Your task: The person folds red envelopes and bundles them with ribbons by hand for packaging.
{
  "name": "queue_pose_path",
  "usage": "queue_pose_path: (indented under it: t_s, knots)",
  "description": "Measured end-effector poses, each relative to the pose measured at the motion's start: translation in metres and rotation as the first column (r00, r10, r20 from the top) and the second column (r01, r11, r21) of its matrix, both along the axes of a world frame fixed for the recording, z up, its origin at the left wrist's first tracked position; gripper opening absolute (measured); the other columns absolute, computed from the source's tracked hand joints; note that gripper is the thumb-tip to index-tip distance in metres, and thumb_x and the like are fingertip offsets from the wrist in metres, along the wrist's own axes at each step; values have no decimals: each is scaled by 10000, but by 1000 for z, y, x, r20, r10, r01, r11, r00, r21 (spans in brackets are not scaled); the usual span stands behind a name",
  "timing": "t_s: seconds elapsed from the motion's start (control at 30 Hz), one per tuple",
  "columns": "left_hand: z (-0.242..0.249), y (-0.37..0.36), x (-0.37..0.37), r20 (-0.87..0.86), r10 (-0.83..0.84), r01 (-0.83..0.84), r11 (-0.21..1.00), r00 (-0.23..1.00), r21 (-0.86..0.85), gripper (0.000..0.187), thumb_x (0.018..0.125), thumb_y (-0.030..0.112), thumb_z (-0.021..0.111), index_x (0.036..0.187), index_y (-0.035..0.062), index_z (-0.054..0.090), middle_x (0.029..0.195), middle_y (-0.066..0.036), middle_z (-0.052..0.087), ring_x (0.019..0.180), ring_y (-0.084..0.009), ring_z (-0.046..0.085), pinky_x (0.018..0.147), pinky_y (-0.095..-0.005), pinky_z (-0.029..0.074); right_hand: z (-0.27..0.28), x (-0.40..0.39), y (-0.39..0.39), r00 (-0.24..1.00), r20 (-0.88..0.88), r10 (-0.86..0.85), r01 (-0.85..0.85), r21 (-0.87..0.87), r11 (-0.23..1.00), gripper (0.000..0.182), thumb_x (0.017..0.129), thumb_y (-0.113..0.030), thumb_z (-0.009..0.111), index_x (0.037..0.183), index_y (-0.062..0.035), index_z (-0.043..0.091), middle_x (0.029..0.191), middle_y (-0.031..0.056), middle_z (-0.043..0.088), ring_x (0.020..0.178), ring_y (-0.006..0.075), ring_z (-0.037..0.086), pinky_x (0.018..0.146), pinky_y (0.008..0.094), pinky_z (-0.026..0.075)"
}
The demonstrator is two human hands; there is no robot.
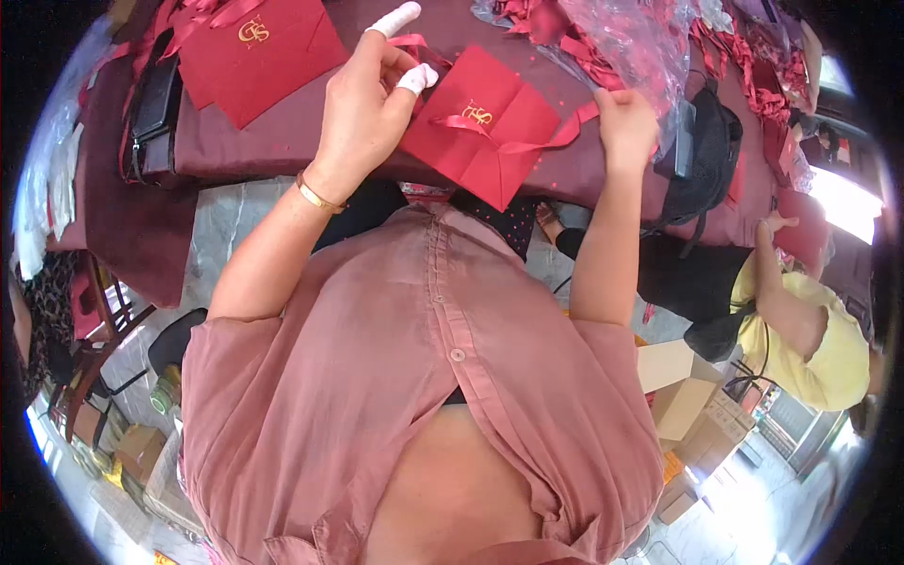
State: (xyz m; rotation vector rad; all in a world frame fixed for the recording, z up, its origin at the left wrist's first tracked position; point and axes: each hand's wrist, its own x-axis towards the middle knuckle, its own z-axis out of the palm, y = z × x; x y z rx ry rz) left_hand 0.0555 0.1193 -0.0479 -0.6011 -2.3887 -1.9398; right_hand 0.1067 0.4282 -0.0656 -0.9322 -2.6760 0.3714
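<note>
A red folded paper envelope or bag [527, 108] with a gold monogram lies tilted on the cloth-covered table in front of me. A red satin ribbon [527, 148] crosses its face and runs up to my right hand [629, 127]. The fingers of that hand are pinched on the ribbon's end. On the other side, my left hand [372, 94] is at the envelope's upper left edge. Its thumb and index finger wear white finger covers and are spread apart. Another stretch of ribbon passes close behind these fingers; whether the curled fingers touch it is hidden.
More red monogrammed envelopes [264, 56] lie at the left. Clear plastic wrap [631, 47] with red ribbons sits at the upper right, near a black bag [706, 155]. A person in yellow [810, 348] works at the right. Cardboard boxes [692, 395] stand on the floor.
</note>
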Motion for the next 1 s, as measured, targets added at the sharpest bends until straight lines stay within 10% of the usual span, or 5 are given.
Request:
queue_pose_path:
  t_s: [0.13,0.33,0.57,0.93,1.0]
  knots:
    - [-1,4,0,-23,-27,25,997,999,-73,537,844,-8,653,1352,58,493,885,-6,644,766,-51,589,703,-221,493,14,7,0,761,-617,-200,-366,-663,653,129,789,-22,745,813,-14,618,696,69,648,611,142,623,593,242,494]
    - [-22,21,-9,-97,-73,48,969,993,-241,603,820,64,707,1376,116,480,872,-76,638,684,-140,587,670,-290,499,54,4,-6,530,-763,-370,-579,-644,499,251,833,26,689,1051,35,565,772,71,637,587,128,590,559,232,496]
    - [-15,23,-9,-2,-87,84,963,996,-258,616,826,108,714,1391,132,470,847,-79,672,656,-143,581,664,-292,495,21,-3,5,993,-94,71,-82,-113,990,472,809,-464,683,917,-6,719,850,192,707,806,285,700,774,375,524]
    - [-7,22,-7,79,-85,99,975,993,-200,623,811,59,705,1384,117,465,862,-97,678,735,-175,640,711,-312,510,-10,-38,-28,918,-271,290,-253,164,953,270,804,-262,728,943,-39,664,831,101,689,754,259,668,685,376,525]
    - [-8,21,-5,137,-91,113,980,986,-162,625,802,39,700,1377,97,460,880,-122,687,770,-217,666,738,-338,519,-12,-35,-32,809,-559,181,-400,-300,866,157,825,-135,704,942,-41,657,814,68,690,697,164,653,639,305,515]
